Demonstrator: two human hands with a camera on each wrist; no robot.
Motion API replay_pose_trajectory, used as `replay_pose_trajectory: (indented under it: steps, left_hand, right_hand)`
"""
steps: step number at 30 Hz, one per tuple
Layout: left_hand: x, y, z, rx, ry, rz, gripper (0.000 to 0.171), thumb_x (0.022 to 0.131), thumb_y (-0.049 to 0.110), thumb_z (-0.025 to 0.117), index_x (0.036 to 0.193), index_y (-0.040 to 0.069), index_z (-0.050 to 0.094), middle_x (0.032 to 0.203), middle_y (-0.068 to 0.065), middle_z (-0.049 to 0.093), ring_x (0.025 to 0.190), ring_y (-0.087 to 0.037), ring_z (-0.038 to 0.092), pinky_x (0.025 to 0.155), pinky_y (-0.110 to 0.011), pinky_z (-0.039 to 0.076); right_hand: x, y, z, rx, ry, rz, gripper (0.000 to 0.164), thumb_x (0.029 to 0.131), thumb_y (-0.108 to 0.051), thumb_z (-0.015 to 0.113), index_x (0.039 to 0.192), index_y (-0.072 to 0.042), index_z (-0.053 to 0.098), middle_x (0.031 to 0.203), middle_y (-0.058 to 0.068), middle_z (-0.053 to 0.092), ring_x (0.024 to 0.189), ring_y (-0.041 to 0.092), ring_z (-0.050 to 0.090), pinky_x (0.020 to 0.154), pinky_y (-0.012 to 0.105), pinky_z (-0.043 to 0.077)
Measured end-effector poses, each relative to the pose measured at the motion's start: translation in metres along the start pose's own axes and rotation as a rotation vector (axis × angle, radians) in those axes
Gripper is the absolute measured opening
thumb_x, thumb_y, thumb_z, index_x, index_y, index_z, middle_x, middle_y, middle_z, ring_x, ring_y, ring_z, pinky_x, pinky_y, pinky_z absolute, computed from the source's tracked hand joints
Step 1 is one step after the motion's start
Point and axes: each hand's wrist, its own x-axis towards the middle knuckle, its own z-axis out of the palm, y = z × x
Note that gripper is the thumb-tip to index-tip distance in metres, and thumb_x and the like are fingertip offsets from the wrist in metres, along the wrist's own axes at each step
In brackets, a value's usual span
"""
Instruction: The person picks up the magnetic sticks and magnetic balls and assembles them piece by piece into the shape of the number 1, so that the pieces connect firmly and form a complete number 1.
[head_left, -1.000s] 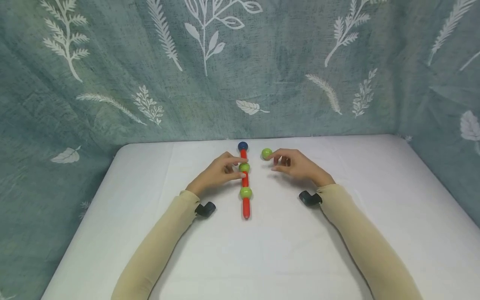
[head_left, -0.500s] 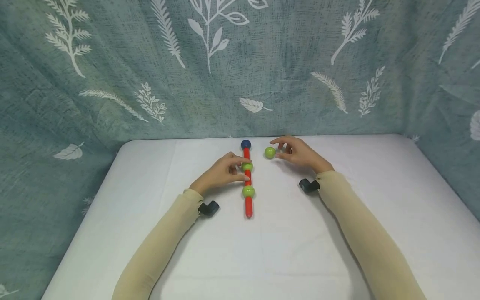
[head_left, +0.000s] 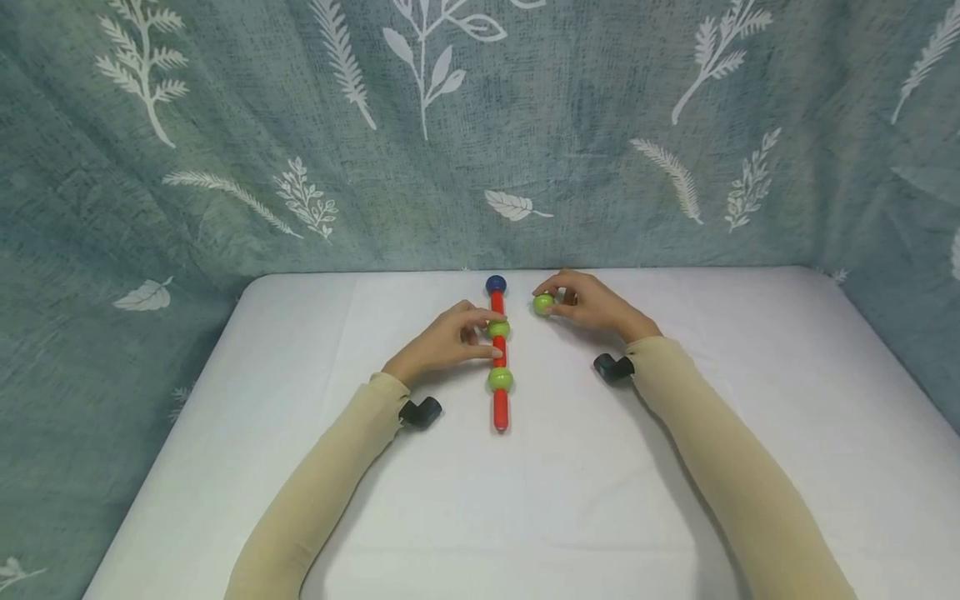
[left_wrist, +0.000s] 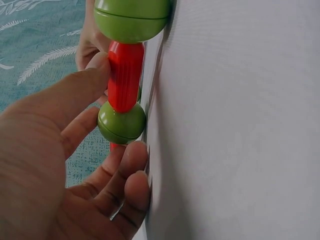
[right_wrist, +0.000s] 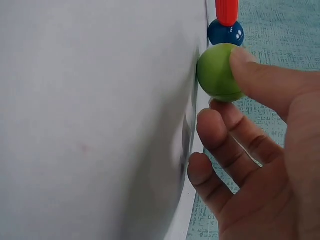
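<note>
A straight chain of red sticks (head_left: 501,408) and balls lies on the white table, pointing away from me. Two green balls (head_left: 500,379) sit along it and a blue ball (head_left: 496,285) caps the far end. My left hand (head_left: 453,337) grips the chain around its middle; in the left wrist view the thumb lies against a red stick (left_wrist: 125,75) and the fingers curl beside a green ball (left_wrist: 122,122). To the right of the blue end, my right hand (head_left: 592,302) pinches a loose green ball (right_wrist: 217,72) between thumb and fingers, close to the tabletop.
The white table (head_left: 420,517) has its far edge just beyond the blue ball. Behind it hangs a green leaf-patterned cloth (head_left: 420,192). A dark camera mount (head_left: 420,412) sits at the left wrist and another mount (head_left: 612,367) at the right.
My right hand lifted its index finger over the loose green ball, then closed thumb and fingers on it. The left hand stays at the chain. The whole view has shifted slightly.
</note>
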Motion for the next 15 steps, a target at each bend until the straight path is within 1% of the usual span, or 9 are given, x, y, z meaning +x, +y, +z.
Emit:
replay_pose_trajectory:
  steps: [8, 11, 15]
  left_hand:
    - [-0.001, 0.005, 0.004, -0.007, -0.004, -0.017, 0.053, 0.082, 0.029, 0.081, 0.131, 0.021, 0.063, 0.111, -0.009, 0.055, 0.084, -0.018, 0.058, 0.075, -0.025, 0.049]
    - [-0.002, 0.004, 0.005, 0.008, 0.000, -0.014, 0.053, 0.082, 0.030, 0.080, 0.132, 0.021, 0.063, 0.111, -0.009, 0.055, 0.084, -0.017, 0.058, 0.075, -0.025, 0.049]
    - [-0.004, 0.005, 0.004, 0.019, 0.013, 0.002, 0.054, 0.082, 0.030, 0.081, 0.132, 0.020, 0.062, 0.110, -0.010, 0.055, 0.083, -0.017, 0.058, 0.075, -0.026, 0.049]
  right_hand:
    - [-0.012, -0.002, 0.002, 0.010, -0.004, -0.029, 0.033, 0.090, -0.012, 0.072, 0.122, -0.012, 0.067, 0.107, 0.008, 0.061, 0.078, 0.020, 0.055, 0.072, 0.033, 0.049]
    - [-0.020, -0.009, 0.004, 0.015, -0.020, -0.049, 0.032, 0.090, -0.011, 0.071, 0.121, -0.012, 0.067, 0.107, 0.006, 0.064, 0.076, 0.019, 0.054, 0.070, 0.032, 0.048]
    - [-0.036, -0.022, 0.009, 0.005, -0.058, -0.110, 0.030, 0.090, -0.011, 0.071, 0.119, -0.014, 0.069, 0.106, 0.001, 0.067, 0.071, 0.018, 0.052, 0.065, 0.029, 0.046]
